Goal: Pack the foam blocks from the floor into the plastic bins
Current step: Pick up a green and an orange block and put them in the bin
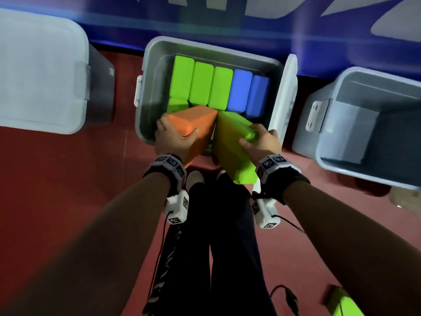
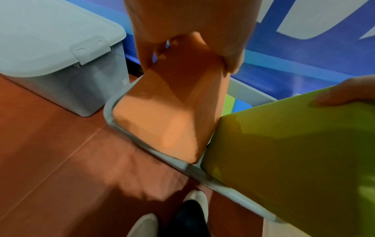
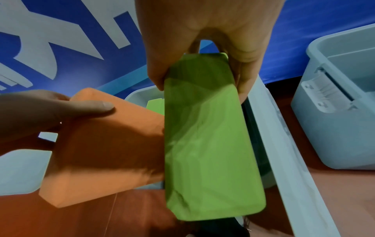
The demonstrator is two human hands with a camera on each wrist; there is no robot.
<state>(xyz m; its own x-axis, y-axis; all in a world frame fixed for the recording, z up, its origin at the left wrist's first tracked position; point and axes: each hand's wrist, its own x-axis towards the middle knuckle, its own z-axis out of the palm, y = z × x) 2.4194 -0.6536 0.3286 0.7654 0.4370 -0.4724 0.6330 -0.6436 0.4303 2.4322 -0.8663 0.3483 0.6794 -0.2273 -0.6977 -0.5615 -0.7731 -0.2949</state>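
My left hand (image 1: 175,136) grips an orange foam block (image 1: 196,124) by its upper end, thumb on one face and fingers on the other. My right hand (image 1: 259,139) grips a green foam block (image 1: 230,147) the same way. Both blocks hang side by side over the near rim of the middle grey bin (image 1: 145,87), touching each other. Inside that bin stand several green blocks (image 1: 200,84) and two blue blocks (image 1: 239,91) in a row. The wrist views show the orange block (image 2: 166,112) and the green block (image 3: 207,144) close up, fingers wrapped round their tops.
A lidded grey bin (image 1: 41,71) stands to the left. An open, empty grey bin (image 1: 355,124) stands to the right. A white lid (image 1: 284,96) leans between the middle and right bins. Another green block (image 1: 344,304) lies on the red floor at bottom right. My feet (image 2: 194,203) are just before the middle bin.
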